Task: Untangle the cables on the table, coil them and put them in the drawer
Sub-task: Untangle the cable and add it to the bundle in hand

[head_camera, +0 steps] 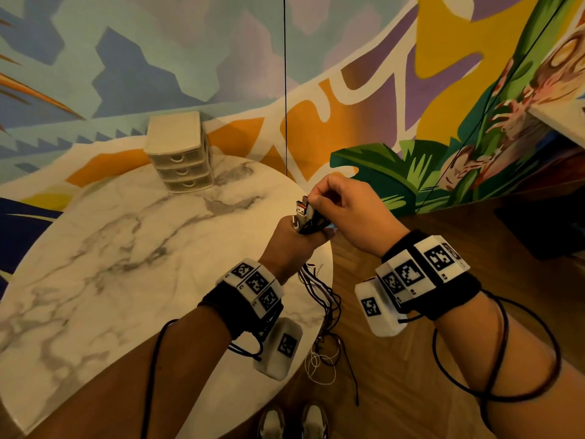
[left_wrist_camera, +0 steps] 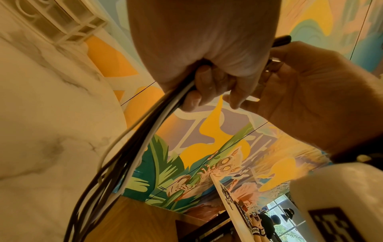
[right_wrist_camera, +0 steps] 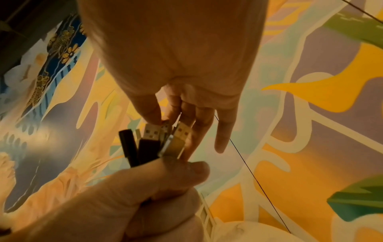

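Above the right edge of the marble table (head_camera: pixel 126 248), my left hand (head_camera: pixel 294 239) grips a bundle of black and white cables (head_camera: pixel 319 296) in its fist. Their USB plugs (head_camera: pixel 304 213) stick up out of the fist. The cable lengths hang below it, past the table edge, toward the floor. From above, my right hand (head_camera: pixel 335 198) pinches the tip of one plug. The right wrist view shows the thumb and fingers closing on the plugs (right_wrist_camera: pixel 157 140) above the left hand (right_wrist_camera: pixel 145 196). The left wrist view shows the cables (left_wrist_camera: pixel 145 131) leaving the left hand (left_wrist_camera: pixel 199 49).
A small beige three-drawer unit (head_camera: pixel 179 150) stands at the table's far edge, all drawers closed. A painted mural wall rises behind the table. Wooden floor lies to the right, with loose cable loops (head_camera: pixel 323 362) dangling over it near my shoes (head_camera: pixel 291 423).
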`<state>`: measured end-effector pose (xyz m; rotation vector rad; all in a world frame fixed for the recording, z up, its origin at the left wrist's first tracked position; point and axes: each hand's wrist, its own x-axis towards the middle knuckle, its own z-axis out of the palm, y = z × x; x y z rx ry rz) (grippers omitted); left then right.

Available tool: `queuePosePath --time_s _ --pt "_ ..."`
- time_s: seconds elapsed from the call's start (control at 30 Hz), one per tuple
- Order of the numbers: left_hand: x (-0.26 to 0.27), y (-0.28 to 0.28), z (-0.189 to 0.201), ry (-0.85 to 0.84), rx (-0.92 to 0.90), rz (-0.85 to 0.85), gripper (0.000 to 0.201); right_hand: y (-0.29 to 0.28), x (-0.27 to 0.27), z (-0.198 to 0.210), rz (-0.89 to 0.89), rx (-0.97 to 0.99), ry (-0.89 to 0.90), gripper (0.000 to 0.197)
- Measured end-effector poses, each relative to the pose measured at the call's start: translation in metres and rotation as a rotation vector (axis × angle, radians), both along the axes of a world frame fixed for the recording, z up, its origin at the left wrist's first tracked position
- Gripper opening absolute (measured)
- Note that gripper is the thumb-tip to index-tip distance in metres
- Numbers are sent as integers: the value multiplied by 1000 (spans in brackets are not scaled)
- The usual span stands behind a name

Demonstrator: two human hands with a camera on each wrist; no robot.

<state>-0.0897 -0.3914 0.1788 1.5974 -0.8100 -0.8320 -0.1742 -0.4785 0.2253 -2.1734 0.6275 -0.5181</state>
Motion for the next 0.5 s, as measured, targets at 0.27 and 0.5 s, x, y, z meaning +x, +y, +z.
queuePosePath --time_s 0.27,0.5 --pt "-8 0 -1 39 -47 -43 18 10 9 -6 89 -6 90 31" --pt "0 2 -11 -89 -67 -49 19 10 2 -2 138 323 33 38"
